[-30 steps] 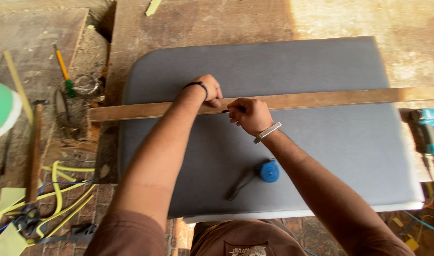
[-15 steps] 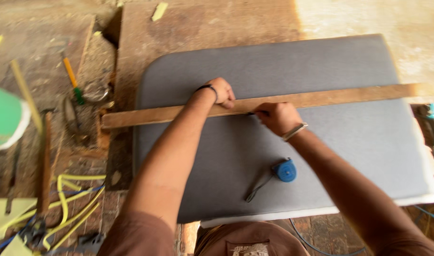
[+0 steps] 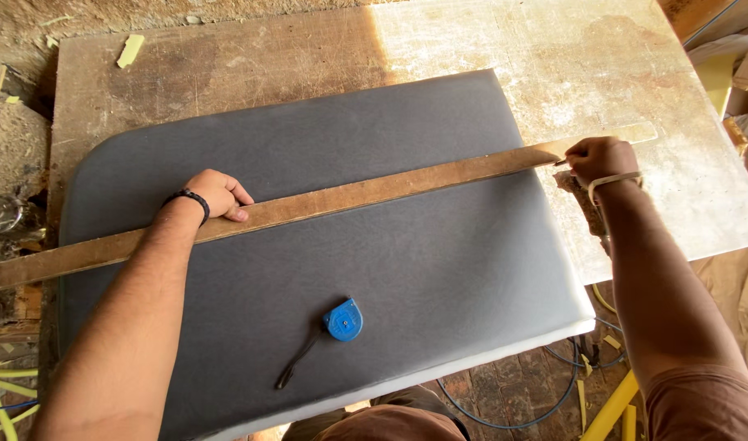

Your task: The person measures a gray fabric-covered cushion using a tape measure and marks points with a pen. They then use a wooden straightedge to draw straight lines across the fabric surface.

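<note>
Dusty workshop, worn plywood bench (image 3: 227,73) under a grey padded panel with rounded corners (image 3: 407,269)
Nearest, on the panel's front part, a blue round tape measure with dark strap (image 3: 342,320); beyond, a long flat brown wooden straightedge (image 3: 358,194) across the panel, long axis left to right, right end tilted away, left end overhanging the bench edge; left hand (image 3: 215,194) fingers curled, pressing it flat; right hand (image 3: 600,159) closed at its far right end, seemingly pinching a small marking tool, hard to tell; risk judged: straightedge pivoting under the single hold-down, skewing any line
</note>
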Demonstrator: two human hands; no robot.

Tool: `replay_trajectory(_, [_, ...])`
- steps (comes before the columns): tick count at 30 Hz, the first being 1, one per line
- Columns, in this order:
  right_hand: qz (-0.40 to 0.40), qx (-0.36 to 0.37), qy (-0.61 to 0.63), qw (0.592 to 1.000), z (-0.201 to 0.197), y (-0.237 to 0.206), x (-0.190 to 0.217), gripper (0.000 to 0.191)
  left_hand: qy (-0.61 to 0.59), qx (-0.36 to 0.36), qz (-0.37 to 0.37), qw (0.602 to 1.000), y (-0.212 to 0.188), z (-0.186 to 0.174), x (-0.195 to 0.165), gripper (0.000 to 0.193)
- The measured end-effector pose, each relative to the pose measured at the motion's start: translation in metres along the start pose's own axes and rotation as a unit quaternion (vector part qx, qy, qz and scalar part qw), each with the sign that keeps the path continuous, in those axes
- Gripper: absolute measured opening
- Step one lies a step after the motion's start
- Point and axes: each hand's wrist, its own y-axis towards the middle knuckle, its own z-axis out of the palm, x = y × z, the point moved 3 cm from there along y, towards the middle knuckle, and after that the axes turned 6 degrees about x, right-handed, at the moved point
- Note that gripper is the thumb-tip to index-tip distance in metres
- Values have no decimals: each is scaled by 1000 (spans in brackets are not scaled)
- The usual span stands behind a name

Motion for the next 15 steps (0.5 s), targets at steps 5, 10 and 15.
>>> replay_trajectory(5, [3,-45,235,971,4,-11,-3,24,-27,-155,59,986,-47,31,-3,35])
replay_trajectory(10, [-123,-65,195,971,53,-1,48,24,87,-277,215,932,-96,61,-10,76])
replay_trajectory(15, [-202,-137,18,970,67,-5,84,26,119,-299,168,932,-99,69,-20,51])
